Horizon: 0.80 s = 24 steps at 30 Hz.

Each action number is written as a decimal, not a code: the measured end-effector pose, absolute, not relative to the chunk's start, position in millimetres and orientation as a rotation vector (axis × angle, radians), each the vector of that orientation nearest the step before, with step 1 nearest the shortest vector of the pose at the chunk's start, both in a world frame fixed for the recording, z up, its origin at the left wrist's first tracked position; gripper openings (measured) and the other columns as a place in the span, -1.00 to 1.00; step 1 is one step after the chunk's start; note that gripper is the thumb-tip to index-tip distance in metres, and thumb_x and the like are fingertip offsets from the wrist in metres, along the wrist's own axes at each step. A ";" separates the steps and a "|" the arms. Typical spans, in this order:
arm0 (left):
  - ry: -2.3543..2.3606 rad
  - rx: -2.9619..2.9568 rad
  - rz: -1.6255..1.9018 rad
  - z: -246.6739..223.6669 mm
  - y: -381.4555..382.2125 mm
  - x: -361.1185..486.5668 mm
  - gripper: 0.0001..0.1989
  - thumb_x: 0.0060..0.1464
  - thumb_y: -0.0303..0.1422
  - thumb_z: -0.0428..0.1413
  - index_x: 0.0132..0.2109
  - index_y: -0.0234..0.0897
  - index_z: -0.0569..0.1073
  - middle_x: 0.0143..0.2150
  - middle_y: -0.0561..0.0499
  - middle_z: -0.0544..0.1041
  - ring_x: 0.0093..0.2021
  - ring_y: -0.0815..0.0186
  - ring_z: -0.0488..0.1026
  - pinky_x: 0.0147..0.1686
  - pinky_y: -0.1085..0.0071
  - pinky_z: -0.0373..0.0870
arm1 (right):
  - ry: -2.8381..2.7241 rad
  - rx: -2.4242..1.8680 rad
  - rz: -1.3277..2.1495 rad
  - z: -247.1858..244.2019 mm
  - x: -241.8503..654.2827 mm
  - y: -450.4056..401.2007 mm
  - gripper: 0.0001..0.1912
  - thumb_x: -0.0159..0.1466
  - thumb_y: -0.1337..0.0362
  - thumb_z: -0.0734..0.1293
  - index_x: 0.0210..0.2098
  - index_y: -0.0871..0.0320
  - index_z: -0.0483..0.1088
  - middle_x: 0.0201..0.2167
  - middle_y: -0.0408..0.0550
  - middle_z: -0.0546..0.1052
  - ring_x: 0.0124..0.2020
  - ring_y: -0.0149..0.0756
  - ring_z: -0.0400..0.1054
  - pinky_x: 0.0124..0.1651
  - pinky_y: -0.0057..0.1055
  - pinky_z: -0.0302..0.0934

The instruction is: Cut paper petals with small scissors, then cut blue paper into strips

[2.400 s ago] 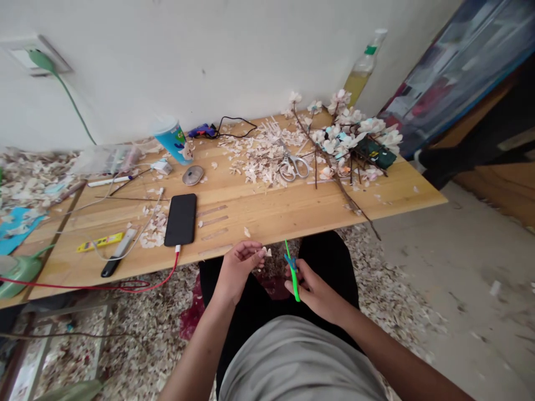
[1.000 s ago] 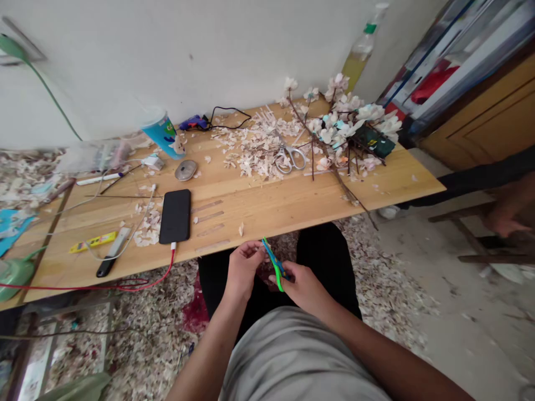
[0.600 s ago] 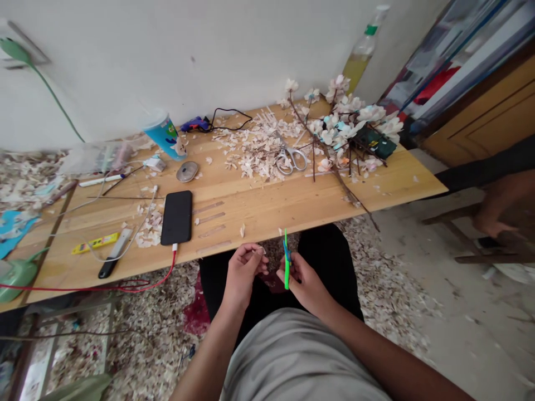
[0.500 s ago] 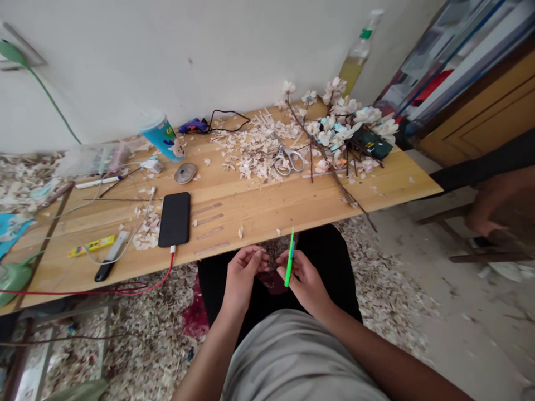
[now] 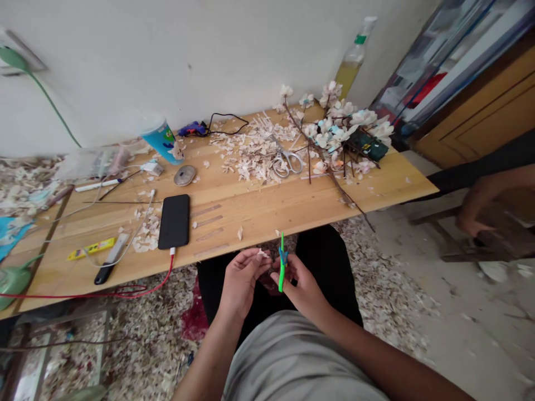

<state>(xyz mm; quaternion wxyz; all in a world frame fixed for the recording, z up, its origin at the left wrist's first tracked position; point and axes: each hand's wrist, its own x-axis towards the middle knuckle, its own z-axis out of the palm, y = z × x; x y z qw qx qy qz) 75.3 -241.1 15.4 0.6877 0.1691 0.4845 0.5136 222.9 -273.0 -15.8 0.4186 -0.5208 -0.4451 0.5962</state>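
Note:
Over my lap, just off the table's front edge, my left hand point(image 5: 244, 275) pinches a small pale flake point(image 5: 263, 253) between thumb and fingertips. To its right, my right hand point(image 5: 301, 281) is closed on green scissors point(image 5: 281, 273) with a blue part near the middle. The scissors point away from me, upright in view, and a small gap separates them from the flake. Past the hands, on the wooden table point(image 5: 259, 206), lie a heap of pale shavings point(image 5: 254, 159), grey scissors point(image 5: 288, 163) and a branch with white flowers point(image 5: 340, 131).
A black phone point(image 5: 174, 221) on a red cable, a utility knife point(image 5: 112, 259), a yellow packet point(image 5: 92, 248) and a blue cup point(image 5: 163, 139) stand or lie at the left. A bottle point(image 5: 351, 61) stands behind the flowers. Another person's arm point(image 5: 480, 206) shows at the right.
The green scissors have moved left, closer to my left hand, and turned so the blue part shows more. The pale flake at my left fingertips now shows clearly.

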 end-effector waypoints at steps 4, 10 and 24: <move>1.070 0.398 1.099 18.5 -243.2 79.4 -0.74 -0.16 -0.38 0.38 -0.31 -0.35 0.51 -0.29 -0.08 0.62 -0.33 0.33 0.56 -0.23 0.42 0.52 | -0.996 -1.232 1.406 -10.0 222.6 -266.0 -0.69 0.16 0.21 0.45 -0.14 0.05 0.33 -0.19 -0.09 0.52 -0.24 -0.29 0.44 -0.14 -0.35 0.37; 1.073 0.432 1.071 14.0 -246.4 83.3 -0.74 -0.17 -0.37 0.38 -0.33 -0.36 0.51 -0.36 0.00 0.58 -0.35 0.39 0.52 -0.21 0.45 0.48 | -0.992 -1.186 1.339 -5.3 219.0 -249.0 -0.73 0.15 0.23 0.45 -0.18 0.06 0.38 -0.12 -0.05 0.54 -0.12 -0.23 0.47 -0.03 -0.29 0.38; 1.109 0.569 0.857 13.7 -239.2 62.9 -0.72 -0.24 -0.35 0.41 -0.34 -0.39 0.58 -0.41 -0.02 0.57 -0.48 0.43 0.44 -0.39 0.49 0.39 | -1.208 -1.204 1.553 7.0 238.3 -214.3 -0.68 0.08 0.17 0.44 -0.22 0.06 0.31 -0.28 -0.10 0.54 -0.21 -0.21 0.46 -0.16 -0.29 0.34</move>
